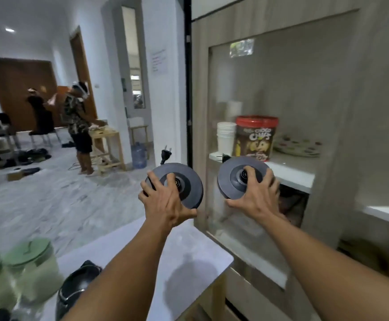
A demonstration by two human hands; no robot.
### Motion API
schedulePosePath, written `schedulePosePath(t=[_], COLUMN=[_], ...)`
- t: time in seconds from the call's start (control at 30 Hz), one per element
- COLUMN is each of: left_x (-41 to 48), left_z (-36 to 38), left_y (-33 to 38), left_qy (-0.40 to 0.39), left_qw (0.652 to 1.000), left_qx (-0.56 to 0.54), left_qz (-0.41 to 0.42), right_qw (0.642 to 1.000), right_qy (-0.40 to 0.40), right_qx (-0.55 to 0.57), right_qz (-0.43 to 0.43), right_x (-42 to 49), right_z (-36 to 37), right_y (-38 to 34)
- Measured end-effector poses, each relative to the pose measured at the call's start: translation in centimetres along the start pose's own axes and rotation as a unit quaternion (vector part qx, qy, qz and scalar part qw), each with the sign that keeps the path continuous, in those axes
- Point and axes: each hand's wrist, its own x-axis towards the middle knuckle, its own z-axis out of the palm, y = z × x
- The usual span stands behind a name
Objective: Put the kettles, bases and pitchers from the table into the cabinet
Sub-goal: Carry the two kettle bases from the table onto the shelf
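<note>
Gripping one kettle base [190, 181] in left hand [165, 202], another base [231, 179] in right hand [257, 195] — loose plug [166, 153] could snag the cabinet shelf edge [288, 176], or knock the cups [225, 137].

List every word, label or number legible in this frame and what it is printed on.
"CHOCO CHIPS": on the red-lidded tub on the cabinet shelf.
Smaller print low on that tub: blurred, unreadable.
Paper notice on the white wall: lines of text too small and blurred to read.
Kettle bases, pitchers, water jug: no readable text.
</note>
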Motion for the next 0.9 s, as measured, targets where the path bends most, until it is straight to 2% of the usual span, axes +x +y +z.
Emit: schedulePosePath(t=[0.2, 0.3, 0.5, 0.73, 0.9], left_x=[-2.9, -5.8, -12.4, -16.0, -15.5], left_z=[-4.6, -5.8, -7.2, -6.6, -3.7], left_y=[5.5, 9.8, 19.4, 30.4, 39.6], left_qy=[0.016, -0.008, -0.038, -0.063, -0.103], left_qw=[0.985, 0.966, 0.923, 0.892, 0.892], left_qx=[-0.054, -0.087, -0.131, -0.15, -0.156], left_qz=[0.165, 0.242, 0.359, 0.421, 0.411], right_qw=[0.987, 0.968, 0.923, 0.897, 0.899], right_qy=[0.077, 0.114, 0.169, 0.191, 0.153], right_qx=[-0.069, -0.123, -0.15, -0.156, -0.159], right_qz=[0.12, 0.187, 0.311, 0.366, 0.379], right_x=[-8.2, -12.6, -19.5, -21.0, -17.1], right_z=[-10.3, -15.5, -23.8, -28.6, -30.7], right_y=[3.3, 6.3, 12.6, 20.9, 28.1])
